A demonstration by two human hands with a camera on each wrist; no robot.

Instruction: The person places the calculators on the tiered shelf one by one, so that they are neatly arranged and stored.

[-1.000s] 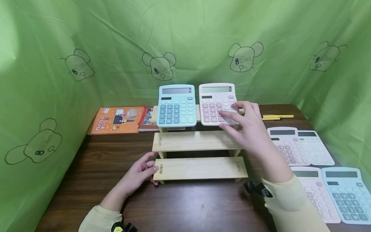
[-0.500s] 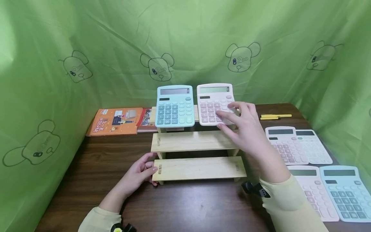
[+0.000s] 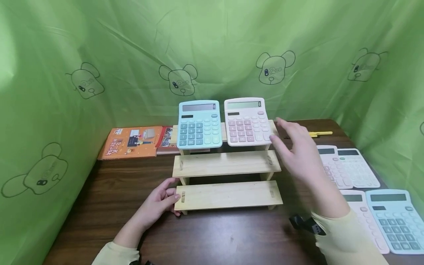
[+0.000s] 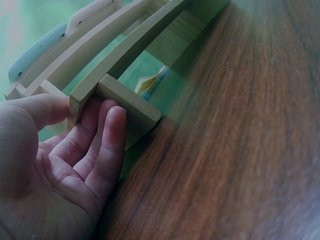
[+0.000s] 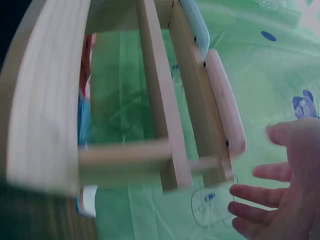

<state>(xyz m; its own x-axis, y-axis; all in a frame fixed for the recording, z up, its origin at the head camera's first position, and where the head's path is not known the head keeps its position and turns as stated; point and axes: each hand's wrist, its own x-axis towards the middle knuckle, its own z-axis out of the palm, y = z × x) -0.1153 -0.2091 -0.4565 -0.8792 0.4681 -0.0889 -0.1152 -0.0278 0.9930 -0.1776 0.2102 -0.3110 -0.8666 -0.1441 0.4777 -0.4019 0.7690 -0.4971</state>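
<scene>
A three-tier wooden stand (image 3: 228, 195) stands on the table. My left hand (image 3: 162, 198) grips the left end of its lowest board, thumb on the board and fingers curled beneath, as the left wrist view shows. On the top tier sit a blue calculator (image 3: 200, 125) at left and a pink calculator (image 3: 246, 121) at right, each display reading 0. Just right of the pink calculator is my right hand (image 3: 299, 151), its fingers extended and holding nothing. In the right wrist view, a gap separates that hand from the pink calculator (image 5: 225, 100).
At right lie more calculators: a blue one (image 3: 392, 221), a pink one (image 3: 369, 224), another pink one (image 3: 328, 162) and a white one (image 3: 359, 169). Yellow pens (image 3: 319, 133) lie behind them. An orange book (image 3: 132, 141) is at back left; green cloth (image 3: 228, 36) surrounds the table.
My right hand has let go of the pink calculator and moved off to the right, its fingers spreading. The calculator stays on the top tier. My left hand keeps its grip.
</scene>
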